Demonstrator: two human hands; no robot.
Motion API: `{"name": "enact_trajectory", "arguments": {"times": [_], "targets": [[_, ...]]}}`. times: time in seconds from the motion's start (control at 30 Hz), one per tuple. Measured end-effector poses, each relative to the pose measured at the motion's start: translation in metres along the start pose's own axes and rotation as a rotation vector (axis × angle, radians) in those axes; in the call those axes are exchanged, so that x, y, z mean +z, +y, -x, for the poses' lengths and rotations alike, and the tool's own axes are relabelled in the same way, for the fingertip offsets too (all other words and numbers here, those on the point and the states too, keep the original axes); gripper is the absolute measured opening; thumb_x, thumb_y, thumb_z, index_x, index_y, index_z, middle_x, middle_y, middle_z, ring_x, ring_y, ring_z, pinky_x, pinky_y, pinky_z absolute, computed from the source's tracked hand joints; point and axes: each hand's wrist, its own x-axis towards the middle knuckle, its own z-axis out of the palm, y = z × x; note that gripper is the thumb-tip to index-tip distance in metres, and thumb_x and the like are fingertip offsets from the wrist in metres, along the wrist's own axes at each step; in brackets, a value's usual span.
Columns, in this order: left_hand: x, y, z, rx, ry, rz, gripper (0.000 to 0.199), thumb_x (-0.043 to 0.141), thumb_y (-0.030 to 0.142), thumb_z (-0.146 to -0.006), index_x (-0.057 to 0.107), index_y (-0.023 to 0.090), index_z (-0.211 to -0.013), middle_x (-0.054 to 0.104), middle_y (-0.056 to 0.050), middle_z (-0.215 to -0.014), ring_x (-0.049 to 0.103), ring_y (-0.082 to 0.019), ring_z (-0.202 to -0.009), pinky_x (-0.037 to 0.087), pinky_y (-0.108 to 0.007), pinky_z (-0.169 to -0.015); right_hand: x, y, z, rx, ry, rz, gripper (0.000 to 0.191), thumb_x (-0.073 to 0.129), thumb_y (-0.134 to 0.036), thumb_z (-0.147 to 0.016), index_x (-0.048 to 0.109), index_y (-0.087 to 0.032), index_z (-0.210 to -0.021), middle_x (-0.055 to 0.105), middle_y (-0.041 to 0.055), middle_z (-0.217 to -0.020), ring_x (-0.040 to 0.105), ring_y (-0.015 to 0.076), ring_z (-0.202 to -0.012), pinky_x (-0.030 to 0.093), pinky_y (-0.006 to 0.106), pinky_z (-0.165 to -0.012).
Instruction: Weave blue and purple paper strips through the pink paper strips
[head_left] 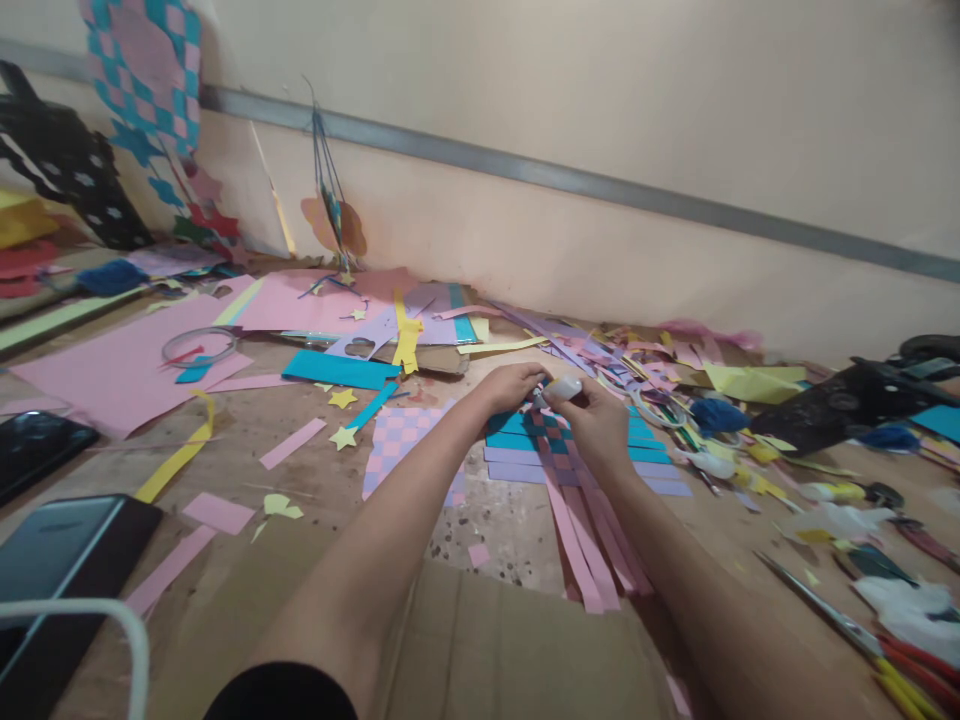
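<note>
My right hand (602, 425) is closed around a small whitish glue bottle (564, 388), its narrow end towards my left hand. My left hand (514, 388) is bent at the fingers close to that end; what its fingertips pinch is hidden. Below both hands lies a half-woven paper mat (551, 432) of blue, purple and pink strips. Loose pink strips (581, 540) trail from it towards me, past my right wrist. Left of it, partly behind my left forearm, is a pink and purple checkered paper sheet (401, 445).
Pink paper sheets (135, 360), a tape ring (199, 348) and yellow stars (343, 438) lie to the left, with phones (67, 560) nearer. Scissors (825, 605) lie right, below glue bottles (832, 492). Cardboard (517, 640) is in front; a wall (600, 250) stands behind.
</note>
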Motion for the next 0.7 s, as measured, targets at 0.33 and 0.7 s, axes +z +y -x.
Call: {"name": "enact_trajectory", "arguments": {"times": [0.33,0.7], "targets": [[-0.002,-0.004,-0.004,0.070,0.005,-0.064,0.031,0.047,0.029,-0.102,0.072,0.017,-0.114,0.073,-0.008,-0.109,0.067,-0.017,-0.087,0.055,-0.030,-0.085,-0.003,-0.004,0.002,0.046,-0.025,-0.071,0.030,0.079,-0.049,-0.071,0.072,-0.021,-0.078,0.067,-0.0018,-0.071,0.057,0.0190,-0.068,0.044,0.031,-0.066],[-0.009,0.008,0.006,-0.084,-0.019,0.128,0.027,0.047,0.026,-0.099,0.069,0.018,-0.112,0.072,-0.009,-0.108,0.069,-0.016,-0.089,0.054,-0.025,-0.072,-0.047,-0.024,0.016,0.153,-0.008,-0.410,0.039,0.090,-0.051,-0.062,0.074,-0.022,-0.082,0.069,0.0005,-0.070,0.063,0.0204,-0.067,0.054,0.036,-0.066]]}}
